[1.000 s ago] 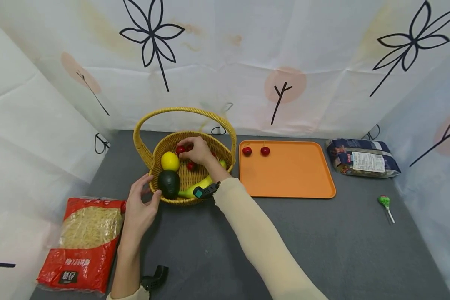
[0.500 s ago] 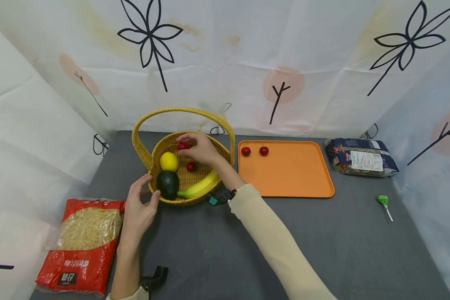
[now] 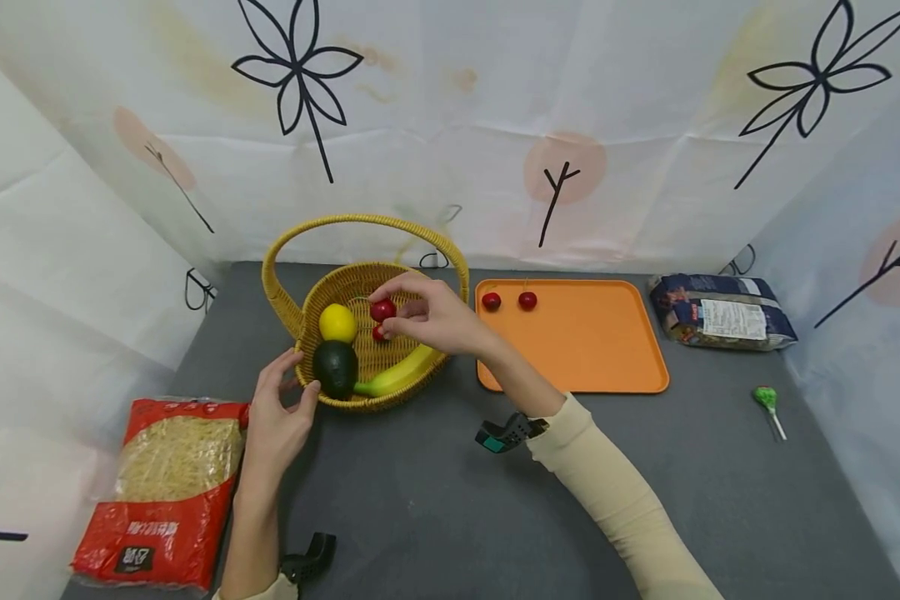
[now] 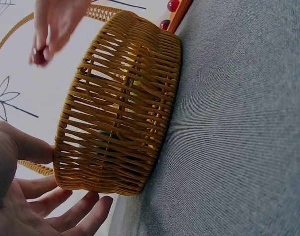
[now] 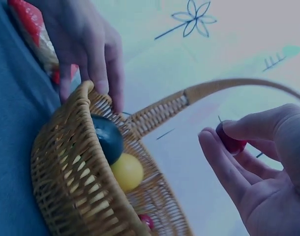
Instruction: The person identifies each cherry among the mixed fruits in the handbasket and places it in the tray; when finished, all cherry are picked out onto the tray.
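Observation:
My right hand pinches a dark red cherry between thumb and fingertips, above the yellow wicker basket. The left wrist view shows this cherry raised higher than the rim. Inside the basket lie a yellow lemon-like fruit, a dark green avocado, a banana and another cherry, partly covered by my right fingers. With thumb and fingers at the left rim, my left hand holds the basket. Two cherries, one right of the other, rest on an orange tray.
A red bag of pale noodle-like food lies at the left beside my left forearm. At the back right is a dark blue packet. A green lollipop lies on the grey table at the right.
My right hand has moved right and toward me from the back of the basket, carrying the cherry with it. My left hand stays at the rim.

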The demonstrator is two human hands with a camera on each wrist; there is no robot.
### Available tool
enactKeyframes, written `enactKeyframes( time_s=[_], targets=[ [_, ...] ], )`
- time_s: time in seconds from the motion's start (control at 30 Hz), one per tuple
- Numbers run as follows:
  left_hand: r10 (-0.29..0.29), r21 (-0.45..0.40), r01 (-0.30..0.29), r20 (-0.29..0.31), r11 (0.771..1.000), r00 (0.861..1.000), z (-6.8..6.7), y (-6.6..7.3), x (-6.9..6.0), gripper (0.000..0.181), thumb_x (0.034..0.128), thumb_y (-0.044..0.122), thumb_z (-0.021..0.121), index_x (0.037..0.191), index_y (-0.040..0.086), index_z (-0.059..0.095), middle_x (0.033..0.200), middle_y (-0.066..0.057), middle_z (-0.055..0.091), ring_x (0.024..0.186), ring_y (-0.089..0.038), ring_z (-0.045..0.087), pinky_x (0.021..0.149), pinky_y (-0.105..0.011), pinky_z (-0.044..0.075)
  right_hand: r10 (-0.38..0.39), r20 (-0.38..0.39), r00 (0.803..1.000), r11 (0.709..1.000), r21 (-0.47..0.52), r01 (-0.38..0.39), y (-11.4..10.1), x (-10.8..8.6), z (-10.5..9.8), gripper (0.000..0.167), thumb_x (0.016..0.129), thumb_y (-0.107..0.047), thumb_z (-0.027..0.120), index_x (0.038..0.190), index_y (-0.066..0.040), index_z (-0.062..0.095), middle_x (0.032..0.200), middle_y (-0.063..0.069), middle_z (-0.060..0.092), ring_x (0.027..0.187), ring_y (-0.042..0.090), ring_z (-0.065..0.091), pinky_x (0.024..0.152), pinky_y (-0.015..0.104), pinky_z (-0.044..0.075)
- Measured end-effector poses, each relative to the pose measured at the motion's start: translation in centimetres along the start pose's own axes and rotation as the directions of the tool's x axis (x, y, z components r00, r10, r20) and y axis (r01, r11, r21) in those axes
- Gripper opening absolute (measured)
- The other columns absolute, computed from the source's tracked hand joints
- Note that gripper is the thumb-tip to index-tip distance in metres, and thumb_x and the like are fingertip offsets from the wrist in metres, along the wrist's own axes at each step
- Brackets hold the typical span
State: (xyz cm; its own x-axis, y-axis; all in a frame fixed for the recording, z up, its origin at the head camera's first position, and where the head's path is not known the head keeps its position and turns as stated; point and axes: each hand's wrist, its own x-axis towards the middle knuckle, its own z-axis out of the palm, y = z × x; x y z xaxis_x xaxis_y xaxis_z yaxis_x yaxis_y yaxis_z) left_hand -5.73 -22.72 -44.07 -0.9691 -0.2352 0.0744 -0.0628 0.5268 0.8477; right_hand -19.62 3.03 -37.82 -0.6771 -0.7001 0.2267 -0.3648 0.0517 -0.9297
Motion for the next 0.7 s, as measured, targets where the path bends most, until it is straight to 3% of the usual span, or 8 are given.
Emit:
enactKeyframes(
  time_s=[0.2, 0.4, 0.57, 0.7],
  targets=[
    [0.016, -0.004, -0.016, -0.007, 1.000, 1.000, 0.0, -0.2, 0.0, 0.054, 0.1063, 0.011, 0.067, 0.157, 0.002, 0.052, 0.171, -0.022, 0.040, 0.134, -0.049, 0.060, 0.079, 0.003, 0.042, -0.038, 0.051, 0.998, 0.999, -0.026, 0.039, -1.0, -4.3, -2.8, 0.035, 0.098, 0.000, 0.076, 0.132, -0.001, 0.068, 0.130, 0.016, 0.066, 0.088, 0.024, 0.076, 0.082, 0.035, 0.066],
    [0.018, -0.004, -0.018, -0.015, 1.000, 1.000, 0.1, -0.1, 0.0, 0.053, 0.1067, 0.011, 0.066, 0.157, 0.002, 0.052, 0.171, -0.021, 0.041, 0.134, -0.048, 0.060, 0.080, 0.003, 0.042, 0.015, 0.077, 0.997, 0.999, -0.049, -0.011, -0.9, -8.4, -7.0, 0.034, 0.095, -0.001, 0.080, 0.128, -0.005, 0.071, 0.127, 0.014, 0.068, 0.090, 0.025, 0.072, 0.089, 0.035, 0.066],
    [0.012, 0.003, -0.011, -0.018, 1.000, 1.000, 0.2, -0.3, 0.0, 0.054, 0.1067, 0.011, 0.066, 0.158, 0.002, 0.052, 0.171, -0.021, 0.040, 0.135, -0.048, 0.060, 0.081, 0.004, 0.042, 0.101, -0.016, 0.995, 0.991, -0.083, -0.102, 1.2, -11.2, -10.5, 0.032, 0.096, -0.002, 0.079, 0.127, -0.004, 0.072, 0.122, 0.014, 0.071, 0.096, 0.021, 0.073, 0.089, 0.030, 0.065],
    [0.013, -0.002, -0.013, -0.022, 1.000, 1.000, 0.3, -0.5, 0.1, 0.053, 0.1063, 0.010, 0.065, 0.157, 0.001, 0.052, 0.171, -0.021, 0.040, 0.135, -0.049, 0.059, 0.081, 0.005, 0.042, 0.156, -0.172, 0.973, 0.974, -0.136, -0.181, 3.8, -12.5, -12.9, 0.034, 0.099, -0.002, 0.076, 0.132, 0.001, 0.069, 0.133, 0.023, 0.069, 0.105, 0.022, 0.075, 0.090, 0.025, 0.064]
  ],
)
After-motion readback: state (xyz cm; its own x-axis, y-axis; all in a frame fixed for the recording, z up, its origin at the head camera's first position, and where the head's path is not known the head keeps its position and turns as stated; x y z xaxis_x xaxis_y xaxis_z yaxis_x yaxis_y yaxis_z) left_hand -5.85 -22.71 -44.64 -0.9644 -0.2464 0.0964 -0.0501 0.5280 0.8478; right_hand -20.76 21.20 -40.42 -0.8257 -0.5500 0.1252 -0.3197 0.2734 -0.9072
